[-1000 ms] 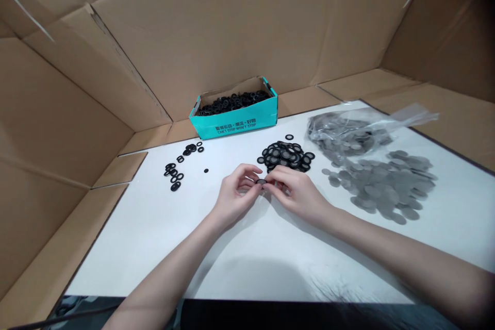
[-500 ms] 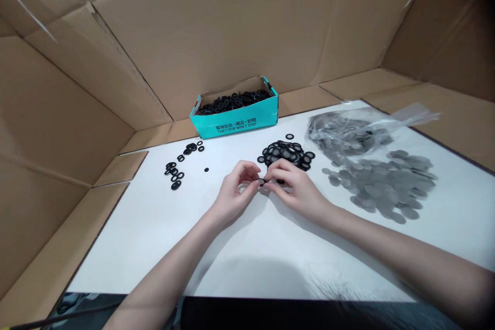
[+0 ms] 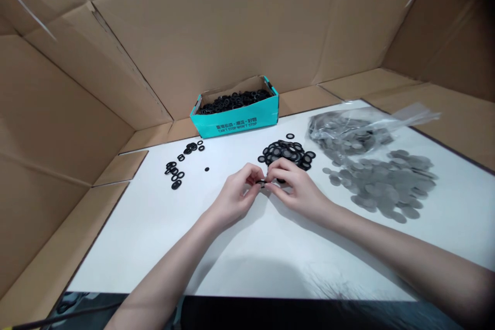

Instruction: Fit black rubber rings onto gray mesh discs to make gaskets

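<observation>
Between my two hands, just above the white tabletop (image 3: 154, 247), is a small black ring (image 3: 263, 183) with a grey centre. My left hand (image 3: 243, 189) pinches its left edge between thumb and fingers. At the opposite edge, my right hand (image 3: 291, 184) grips it the same way, so the fingertips cover much of it. Right behind my hands lies a pile of black rings with grey mesh-like discs in them (image 3: 284, 150). To the right, loose grey round discs (image 3: 382, 185) are spread in a heap.
A turquoise cardboard box (image 3: 240, 122) full of black rings stands at the back. Scattered black rings (image 3: 175, 171) lie at the left, near one small black disc (image 3: 207, 169). A clear plastic bag (image 3: 348, 131) of grey discs lies back right. Cardboard walls (image 3: 216, 26) surround the table.
My left fingers have curled closer against the ring and shifted slightly right and down. The ring is now more covered by the fingertips. My right hand has hardly moved.
</observation>
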A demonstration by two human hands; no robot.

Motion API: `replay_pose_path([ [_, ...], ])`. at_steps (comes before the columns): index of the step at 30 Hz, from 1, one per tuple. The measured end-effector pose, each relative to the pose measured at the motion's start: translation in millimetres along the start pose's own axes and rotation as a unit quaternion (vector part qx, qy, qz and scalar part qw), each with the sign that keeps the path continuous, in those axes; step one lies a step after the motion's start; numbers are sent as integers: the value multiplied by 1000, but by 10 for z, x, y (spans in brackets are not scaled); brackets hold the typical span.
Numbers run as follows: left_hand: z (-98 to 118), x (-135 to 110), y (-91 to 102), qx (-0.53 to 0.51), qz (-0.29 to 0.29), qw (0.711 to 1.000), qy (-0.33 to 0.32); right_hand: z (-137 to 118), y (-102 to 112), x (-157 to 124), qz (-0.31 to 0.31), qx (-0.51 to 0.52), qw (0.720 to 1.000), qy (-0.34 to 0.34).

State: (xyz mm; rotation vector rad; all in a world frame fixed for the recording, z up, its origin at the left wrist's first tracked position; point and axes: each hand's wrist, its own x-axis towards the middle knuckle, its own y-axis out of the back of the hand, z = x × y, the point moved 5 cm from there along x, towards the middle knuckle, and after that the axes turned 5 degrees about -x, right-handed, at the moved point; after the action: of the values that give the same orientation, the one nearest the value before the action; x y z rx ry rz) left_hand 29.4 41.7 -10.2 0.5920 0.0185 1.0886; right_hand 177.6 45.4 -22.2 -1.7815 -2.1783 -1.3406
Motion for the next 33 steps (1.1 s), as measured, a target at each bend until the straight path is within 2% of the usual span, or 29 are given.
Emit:
replay_pose_path([
  [3, 1, 2, -1, -4, 4, 1000, 0, -3, -1, 1, -3, -3, 1000, 3],
  [9, 33, 7, -10, 52, 24, 998, -8, -2, 3, 1, -3, -1, 1000, -1],
  [20, 86, -5, -45, 102, -22, 994, -21, 2, -20, -17, -4, -37, 999, 19],
  [29, 29, 2, 22, 26, 8, 1000, 4, -3, 73, 13, 28, -63, 997, 21],
  [33, 29, 12, 20, 5, 15, 1000, 5, -6, 72, 15, 23, -63, 997, 24],
])
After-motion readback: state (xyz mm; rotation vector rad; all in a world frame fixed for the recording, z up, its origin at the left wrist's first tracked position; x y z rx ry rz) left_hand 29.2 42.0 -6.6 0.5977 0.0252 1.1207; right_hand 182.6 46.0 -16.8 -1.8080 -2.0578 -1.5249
